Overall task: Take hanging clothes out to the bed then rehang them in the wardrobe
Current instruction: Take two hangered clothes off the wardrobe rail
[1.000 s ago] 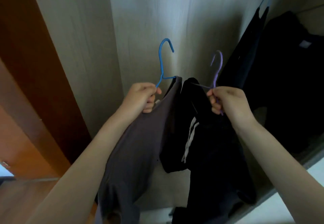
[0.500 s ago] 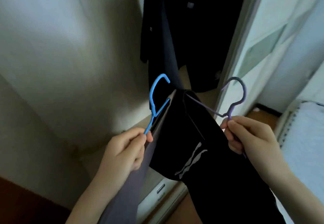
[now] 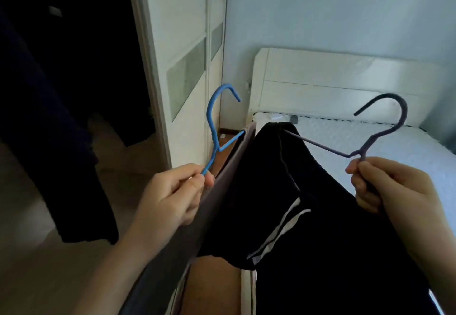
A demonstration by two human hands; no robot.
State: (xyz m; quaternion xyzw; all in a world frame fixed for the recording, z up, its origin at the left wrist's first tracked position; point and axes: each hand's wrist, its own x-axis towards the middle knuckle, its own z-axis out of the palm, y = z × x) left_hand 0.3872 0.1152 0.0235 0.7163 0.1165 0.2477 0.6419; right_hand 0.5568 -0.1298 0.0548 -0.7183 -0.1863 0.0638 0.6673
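The left hand [image 3: 172, 196] pinches a blue hanger [image 3: 217, 127] carrying a grey garment [image 3: 217, 191]. The right hand [image 3: 392, 186] is closed around a purple hanger [image 3: 385, 127] (black garment [image 3: 320, 216], white stripes), the bed [image 3: 370, 137] beyond.

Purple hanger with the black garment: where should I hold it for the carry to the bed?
Grip the purple hanger at the twisted neck just under its hook, from below and the right, as the right hand pinches it now. The hook stays free above, and the black garment hangs beneath.
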